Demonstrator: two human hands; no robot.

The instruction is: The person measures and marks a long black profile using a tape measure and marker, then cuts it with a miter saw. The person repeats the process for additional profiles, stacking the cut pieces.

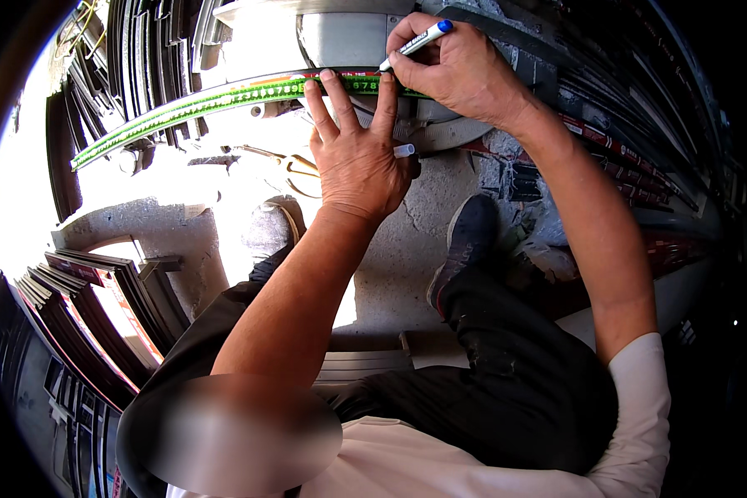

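Note:
A green tape measure blade [199, 102] lies stretched out, curving in this view from the far left to the middle. Alongside its far edge runs a narrow strip [261, 80] with dark and red parts. My left hand [357, 162] rests on the blade, fingers spread and straight, fingertips pressing near the strip. A small whitish tube [403, 150] pokes out by its thumb side; its other end is hidden. Pinched in my right hand [465, 70] is a white marker pen [415, 46] with a blue end. Its tip touches down beside the left fingertips, at the blade's far edge.
A grey machine [344, 37] stands beyond the blade. Orange-handled scissors or pliers [295, 166] lie on the floor. Dark bars lean at the far left [145, 58], with more stacked at near left [112, 307]. Long wrapped strips [614, 149] and crumpled plastic [548, 249] fill the right.

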